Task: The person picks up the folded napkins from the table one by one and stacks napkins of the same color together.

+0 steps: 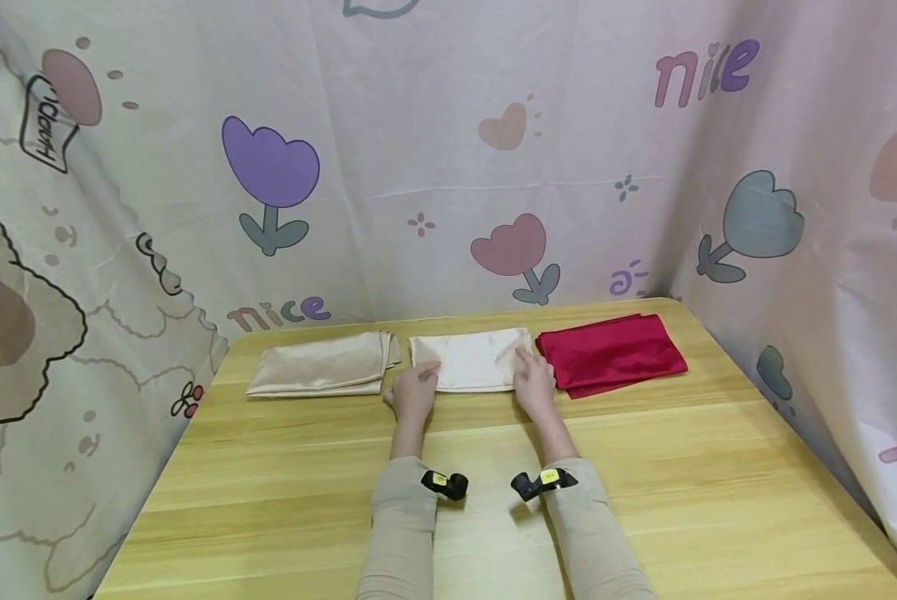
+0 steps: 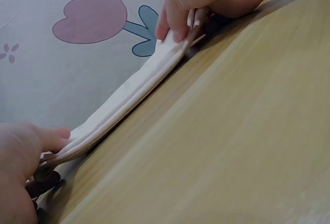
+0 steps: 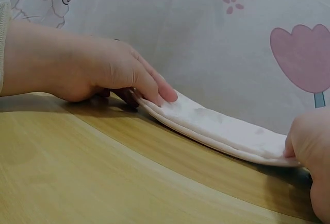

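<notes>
Between my two hands is a folded white satin cloth (image 1: 475,360), a flat rectangle with several layers showing along its near edge. My left hand (image 1: 414,392) pinches its left end, thumb on top and the other fingers under it. The right end is pinched by my right hand (image 1: 534,380). In the right wrist view the cloth (image 3: 221,126) sags a little in the middle, its ends lifted off the table. The left wrist view shows the same layered edge, with the right hand (image 2: 206,0) at the far end.
A folded champagne-coloured cloth (image 1: 321,365) lies left of the white one, and a folded red cloth (image 1: 613,354) lies close on its right. All are near the back of the wooden table (image 1: 283,492). A printed curtain (image 1: 388,150) hangs behind and at both sides.
</notes>
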Action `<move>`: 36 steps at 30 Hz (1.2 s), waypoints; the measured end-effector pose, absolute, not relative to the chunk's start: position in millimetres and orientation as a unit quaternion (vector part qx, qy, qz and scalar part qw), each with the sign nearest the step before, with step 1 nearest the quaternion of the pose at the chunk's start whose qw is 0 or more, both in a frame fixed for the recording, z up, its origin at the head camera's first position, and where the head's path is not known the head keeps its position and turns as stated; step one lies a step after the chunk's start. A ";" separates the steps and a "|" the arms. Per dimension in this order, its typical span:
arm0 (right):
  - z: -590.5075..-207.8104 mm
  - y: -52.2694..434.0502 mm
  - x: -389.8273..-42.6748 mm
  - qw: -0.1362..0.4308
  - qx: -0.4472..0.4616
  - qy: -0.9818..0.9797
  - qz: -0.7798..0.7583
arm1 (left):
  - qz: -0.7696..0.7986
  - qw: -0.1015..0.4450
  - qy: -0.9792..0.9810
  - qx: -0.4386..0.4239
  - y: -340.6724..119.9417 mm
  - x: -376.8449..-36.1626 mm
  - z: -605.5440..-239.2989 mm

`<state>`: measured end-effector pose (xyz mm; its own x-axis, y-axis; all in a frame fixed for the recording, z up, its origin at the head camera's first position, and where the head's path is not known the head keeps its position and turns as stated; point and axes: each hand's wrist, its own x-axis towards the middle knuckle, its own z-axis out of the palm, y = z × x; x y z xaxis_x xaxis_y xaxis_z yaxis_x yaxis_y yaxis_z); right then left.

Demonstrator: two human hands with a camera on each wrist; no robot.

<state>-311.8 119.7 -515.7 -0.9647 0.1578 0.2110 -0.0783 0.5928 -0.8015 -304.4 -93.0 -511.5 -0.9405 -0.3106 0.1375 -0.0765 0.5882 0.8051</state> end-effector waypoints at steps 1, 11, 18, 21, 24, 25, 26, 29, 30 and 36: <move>-515.8 119.5 -311.6 0.135 -0.024 -0.876 0.462 | -0.445 0.137 -0.878 0.111 -92.8 -304.4 -511.4; -515.2 119.3 -308.9 0.175 -0.028 -0.837 0.517 | -0.486 0.171 -0.850 0.113 -91.1 -304.9 -511.1; -514.2 118.0 -309.3 0.217 -0.021 -0.827 0.519 | -0.496 0.201 -0.839 0.101 -90.8 -304.1 -510.3; -514.9 117.3 -309.5 0.239 -0.014 -0.819 0.522 | -0.497 0.218 -0.834 0.095 -90.8 -304.6 -510.7; -516.0 116.7 -309.6 0.261 -0.008 -0.812 0.522 | -0.501 0.233 -0.828 0.091 -90.5 -304.9 -511.4; -516.2 116.3 -309.5 0.269 -0.006 -0.811 0.520 | -0.502 0.237 -0.827 0.089 -90.5 -305.0 -511.7; -516.5 116.1 -309.5 0.277 -0.004 -0.810 0.517 | -0.502 0.243 -0.825 0.087 -90.4 -305.5 -512.6; -516.7 115.5 -309.2 0.304 0.005 -0.808 0.505 | -0.504 0.257 -0.820 0.084 -90.1 -306.7 -514.3; -516.8 115.3 -309.1 0.315 0.010 -0.807 0.500 | -0.503 0.263 -0.819 0.082 -90.0 -306.9 -514.3; -519.5 113.7 -310.0 0.372 0.032 -0.792 0.483 | -0.497 0.303 -0.810 0.072 -88.5 -303.9 -507.8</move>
